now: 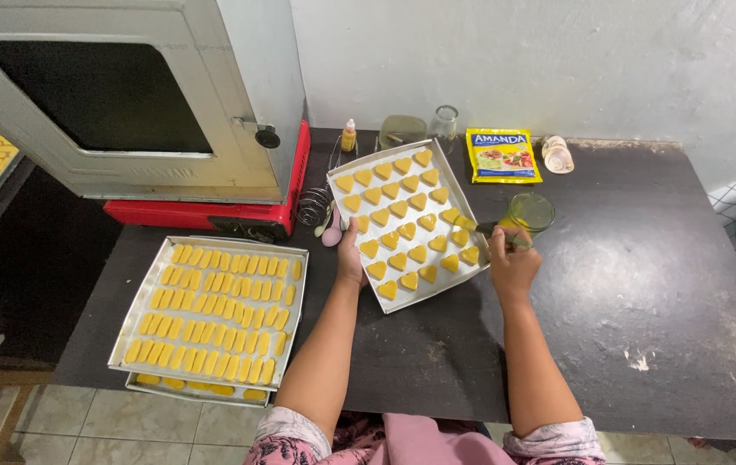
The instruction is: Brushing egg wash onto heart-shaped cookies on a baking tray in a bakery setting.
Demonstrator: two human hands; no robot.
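Right fingers (499,243) pinching brush (471,225)

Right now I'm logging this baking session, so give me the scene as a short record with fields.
left hand: steadies edge of the heart-cookie tray
right hand: holds a brush over the heart cookies
beside right hand: green glass bowl
left of person: stacked trays of oblong cookies
behind: oven, yellow packet
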